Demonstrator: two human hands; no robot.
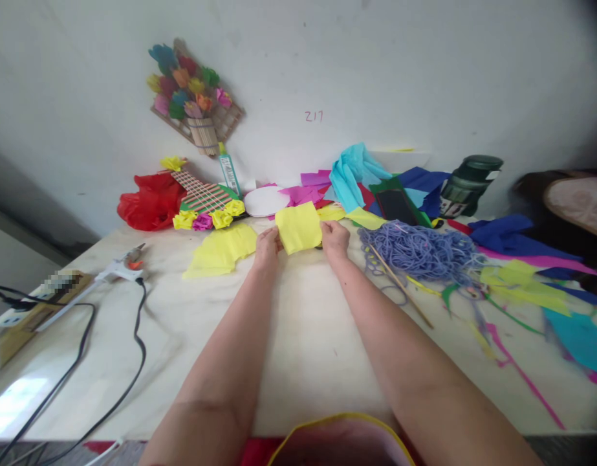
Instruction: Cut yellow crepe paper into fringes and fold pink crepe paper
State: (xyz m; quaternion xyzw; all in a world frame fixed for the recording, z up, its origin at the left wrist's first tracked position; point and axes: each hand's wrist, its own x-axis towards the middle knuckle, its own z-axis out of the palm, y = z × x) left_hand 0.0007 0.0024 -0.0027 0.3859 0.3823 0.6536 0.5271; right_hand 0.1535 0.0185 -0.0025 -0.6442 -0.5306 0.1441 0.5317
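A small yellow sheet of crepe paper [299,228] is stretched upright between my two hands, above the middle of the table. Its left edge is pinched in my left hand [268,247], and its right edge in my right hand [335,239]. More yellow crepe paper [223,248] lies flat on the tabletop just left of my left hand. To the right of my right hand spreads a tangled heap of purple-blue cord [419,249]. A thin wooden stick [402,288] rests against the front of that heap.
A glue gun [123,266] with a black cable lies left, near a power strip [17,317]. Behind are a craft piece with paper flowers [206,200], a glue tube [227,169], a white disc [266,201], blue crepe paper [356,175] and a dark bottle [470,186]. Paper scraps [524,285] cover the right.
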